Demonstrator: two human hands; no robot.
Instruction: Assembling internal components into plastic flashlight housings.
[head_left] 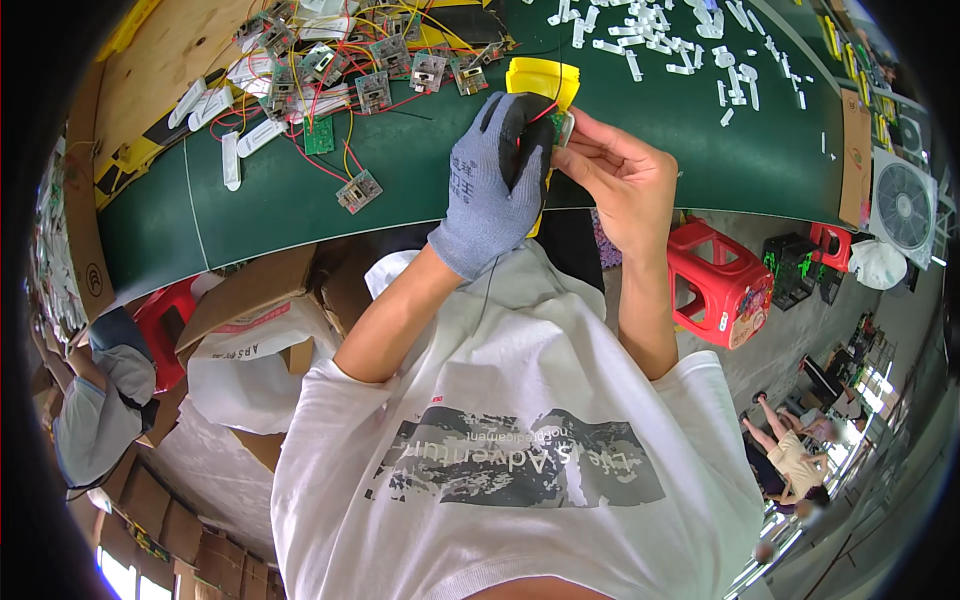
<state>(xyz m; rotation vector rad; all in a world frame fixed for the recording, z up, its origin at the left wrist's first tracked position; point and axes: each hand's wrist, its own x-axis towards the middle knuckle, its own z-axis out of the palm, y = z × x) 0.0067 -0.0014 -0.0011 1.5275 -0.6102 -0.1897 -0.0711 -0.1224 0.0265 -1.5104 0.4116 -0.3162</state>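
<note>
Yellow casing at 12 o'clock, gloved left hand curled around it, right hand pinching its 3-o'clock side, black crate at 3 o'clock, green pieces inside

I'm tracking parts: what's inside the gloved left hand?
The left hand holds a yellow piece, with yellow showing above and below it. A red wire shows too. Whatever the palm covers can't be seen.

The partly hidden yellow piece seems flared.
</note>
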